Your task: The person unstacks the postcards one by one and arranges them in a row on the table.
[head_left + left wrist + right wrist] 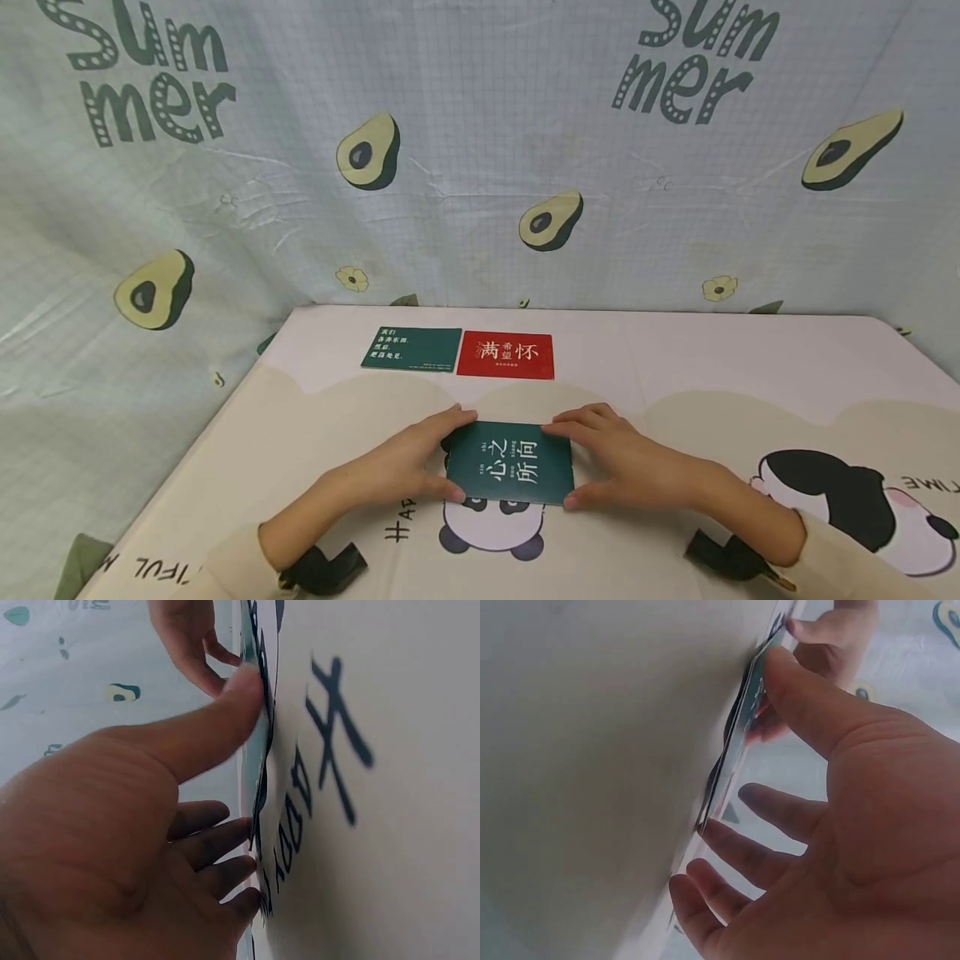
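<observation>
A dark green card [468, 462] with white Chinese characters lies low over the table, its writing turned sideways. My left hand [408, 462] holds its left end, thumb at the near corner and fingertips at the far one. Across from it, my right hand [626, 462] holds the right end, also with the thumb near and the fingers far. In the left wrist view, the left thumb [206, 727] overlaps the edge of the card [255, 761]. The right wrist view shows the right thumb [802, 690] on the card and fingertips at its far corner.
Beyond the hands, another green card [412, 350] lies on the tablecloth [637, 533], close beside a red card [506, 356]. Panda drawings and lettering are printed on the cloth. An avocado-patterned curtain [450, 192] hangs behind the table.
</observation>
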`<state>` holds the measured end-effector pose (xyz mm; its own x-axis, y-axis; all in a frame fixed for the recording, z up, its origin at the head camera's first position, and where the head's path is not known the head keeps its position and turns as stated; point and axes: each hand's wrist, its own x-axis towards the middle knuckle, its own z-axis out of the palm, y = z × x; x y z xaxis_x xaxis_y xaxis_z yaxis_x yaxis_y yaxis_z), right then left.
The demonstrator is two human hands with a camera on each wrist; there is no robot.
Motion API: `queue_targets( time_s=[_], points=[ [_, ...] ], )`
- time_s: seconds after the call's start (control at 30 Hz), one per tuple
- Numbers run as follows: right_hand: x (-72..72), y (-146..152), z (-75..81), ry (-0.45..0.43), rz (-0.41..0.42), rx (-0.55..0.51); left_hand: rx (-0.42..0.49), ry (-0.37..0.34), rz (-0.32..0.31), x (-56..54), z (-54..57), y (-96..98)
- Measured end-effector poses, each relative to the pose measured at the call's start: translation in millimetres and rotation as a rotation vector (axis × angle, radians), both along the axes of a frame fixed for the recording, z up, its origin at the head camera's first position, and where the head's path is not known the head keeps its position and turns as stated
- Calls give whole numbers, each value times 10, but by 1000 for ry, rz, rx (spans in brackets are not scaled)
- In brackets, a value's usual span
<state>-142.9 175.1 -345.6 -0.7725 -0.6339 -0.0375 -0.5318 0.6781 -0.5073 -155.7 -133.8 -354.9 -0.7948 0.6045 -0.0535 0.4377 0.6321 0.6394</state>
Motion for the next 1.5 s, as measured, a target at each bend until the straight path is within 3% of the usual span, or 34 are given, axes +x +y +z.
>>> queue_targets(
  time_s=[0.63,1.03,1.5],
  points=[
    [2,-9,-28,95,57,20,-39,77,-14,12,2,11],
    [3,-21,-28,71,12,65,-52,70,-40,9,11,11],
    [3,-8,-7,64,15,88,-73,61,-46,3,14,-10]
  ],
)
